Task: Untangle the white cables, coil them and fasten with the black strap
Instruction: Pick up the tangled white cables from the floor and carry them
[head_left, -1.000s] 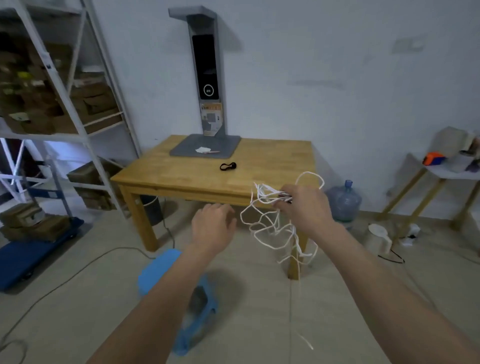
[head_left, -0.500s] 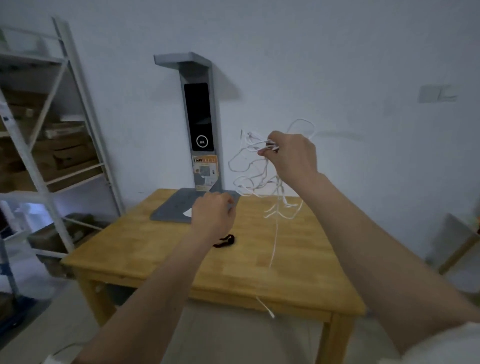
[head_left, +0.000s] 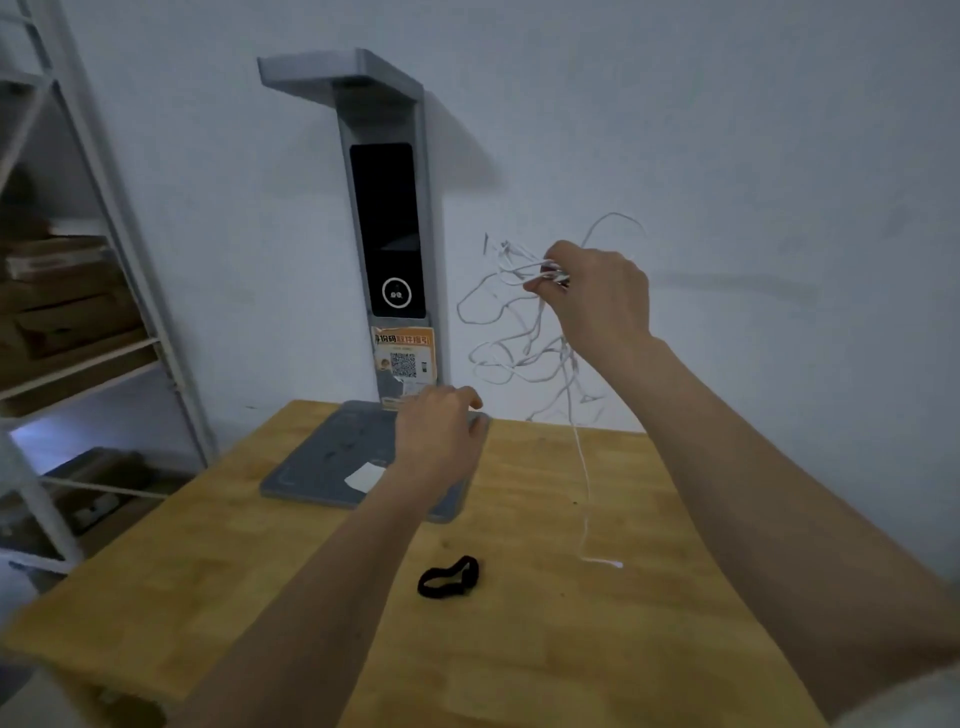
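The raised right hand (head_left: 597, 296) pinches the tangled thin white cables (head_left: 519, 338), which dangle below it. The left hand (head_left: 439, 436) hovers lower, loosely curled and holding nothing, beyond the black looped fabric strap (head_left: 449, 577).

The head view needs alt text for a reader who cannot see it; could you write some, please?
The right hand holds a tangle of white cables above a wooden table, one end trailing onto it. The left hand hovers empty; a black strap lies on the table.
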